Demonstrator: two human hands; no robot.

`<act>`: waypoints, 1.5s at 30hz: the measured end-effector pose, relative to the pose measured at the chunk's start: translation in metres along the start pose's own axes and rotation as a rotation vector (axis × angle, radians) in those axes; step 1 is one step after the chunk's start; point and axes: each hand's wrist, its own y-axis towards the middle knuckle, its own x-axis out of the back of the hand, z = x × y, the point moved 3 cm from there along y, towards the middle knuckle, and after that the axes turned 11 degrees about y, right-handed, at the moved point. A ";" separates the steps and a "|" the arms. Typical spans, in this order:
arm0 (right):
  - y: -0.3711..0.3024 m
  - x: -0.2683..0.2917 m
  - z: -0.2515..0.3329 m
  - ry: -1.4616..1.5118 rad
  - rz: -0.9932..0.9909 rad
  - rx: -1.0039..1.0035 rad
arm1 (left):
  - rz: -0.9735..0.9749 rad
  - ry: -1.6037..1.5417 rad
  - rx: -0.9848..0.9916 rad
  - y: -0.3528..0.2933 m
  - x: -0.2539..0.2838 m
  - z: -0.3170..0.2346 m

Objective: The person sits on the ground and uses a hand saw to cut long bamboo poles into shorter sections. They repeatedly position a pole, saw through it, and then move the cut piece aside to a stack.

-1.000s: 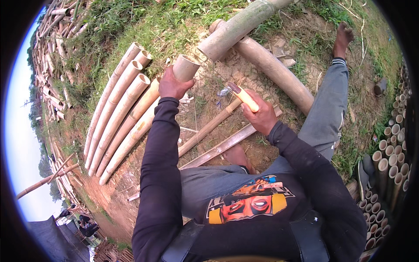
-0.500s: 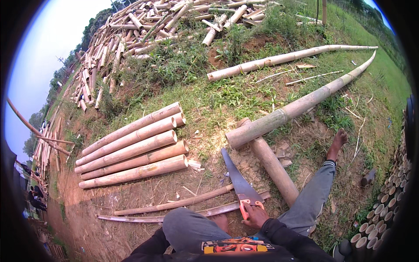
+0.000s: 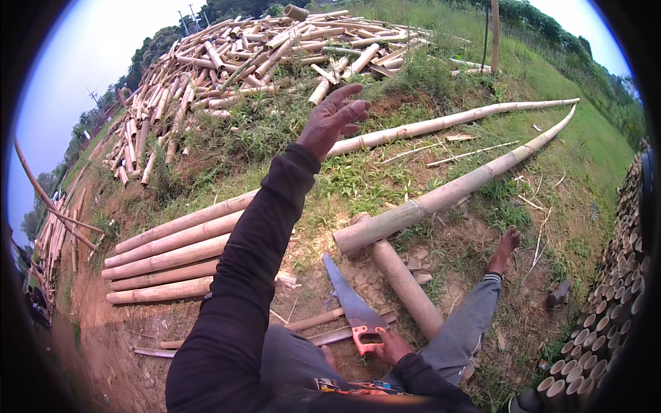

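Note:
My left hand (image 3: 334, 122) is raised, the arm stretched forward, fingers apart with nothing in them. Beyond it, a short bamboo section (image 3: 296, 12) shows at the top of the pile; whether it is airborne or resting there I cannot tell. Low in front of me, my right hand (image 3: 394, 347) grips the orange handle of a handsaw (image 3: 350, 297), its blade pointing away. Just past the blade's tip is the cut end of a long bamboo pole (image 3: 420, 206). That pole lies across a thick bamboo piece (image 3: 406, 282) used as a rest beneath it.
Several cut bamboo lengths (image 3: 172, 248) lie side by side at left, partly behind my arm. A large bamboo pile (image 3: 275, 58) rises beyond. Another long pole (image 3: 441, 124) lies farther off. Stacked bamboo ends (image 3: 599, 330) line the right. Split strips (image 3: 323, 319) lie near my legs.
My left arm has swung up and forward into view, its hand now spread. A short bamboo section now shows above the pile. My right hand still holds the handsaw; the view has tilted up.

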 end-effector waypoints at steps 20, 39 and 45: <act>0.009 0.019 -0.008 0.170 0.052 -0.131 | 0.067 0.275 1.060 -0.246 -0.045 0.318; 0.017 0.015 -0.014 0.208 0.004 -0.102 | -0.241 -0.171 1.218 -0.311 -0.045 0.348; 0.020 0.014 -0.011 0.185 -0.008 -0.117 | -0.156 0.004 1.213 -0.316 -0.052 0.355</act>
